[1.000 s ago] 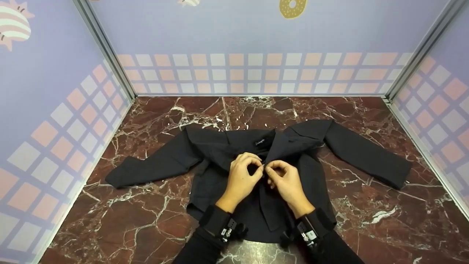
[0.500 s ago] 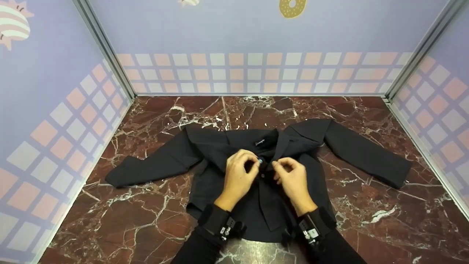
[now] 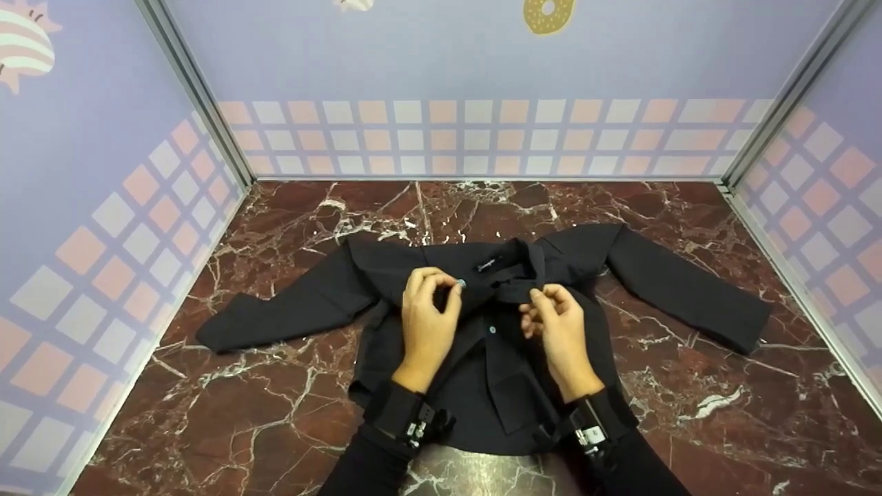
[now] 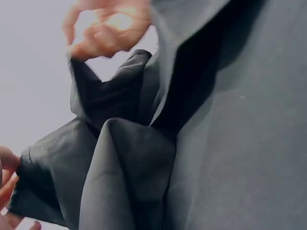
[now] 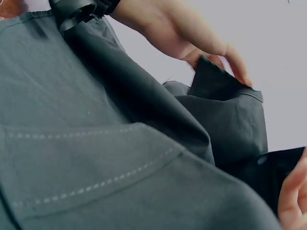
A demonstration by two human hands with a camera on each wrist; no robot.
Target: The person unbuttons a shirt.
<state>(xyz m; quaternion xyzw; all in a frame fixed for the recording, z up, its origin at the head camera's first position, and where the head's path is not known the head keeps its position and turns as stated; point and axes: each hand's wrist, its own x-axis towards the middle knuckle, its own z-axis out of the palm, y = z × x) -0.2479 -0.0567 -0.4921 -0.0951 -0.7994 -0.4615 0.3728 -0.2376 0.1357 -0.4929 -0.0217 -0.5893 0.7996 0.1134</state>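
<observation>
A dark button-up shirt [image 3: 661,289] lies spread on the table, its sleeves out to both sides and its fronts partly apart. My left hand [image 3: 427,317] pinches the left front's edge between thumb and fingertips, with a small bluish button [image 3: 462,283] showing at the tips. My right hand [image 3: 563,331] pinches the edge of the collar band [image 3: 517,295] on the other side. Between the hands, a lower button [image 3: 492,330] shows on the placket. A neck label [image 3: 486,264] is visible inside the collar. In both wrist views, raised folds of cloth fill much of the picture.
The shirt rests on a reddish-brown marble-patterned table [image 3: 289,413]. Lilac panels with checkered squares, such as the back wall [image 3: 441,69], enclose the table at the back and both sides. Each wrist carries a black strap [image 3: 396,413] with a small device.
My hands have drawn apart from the shirt's middle, left hand leftward and right hand slightly rightward, each still pinching an edge. The collar edges have separated, and the lower button has come into view.
</observation>
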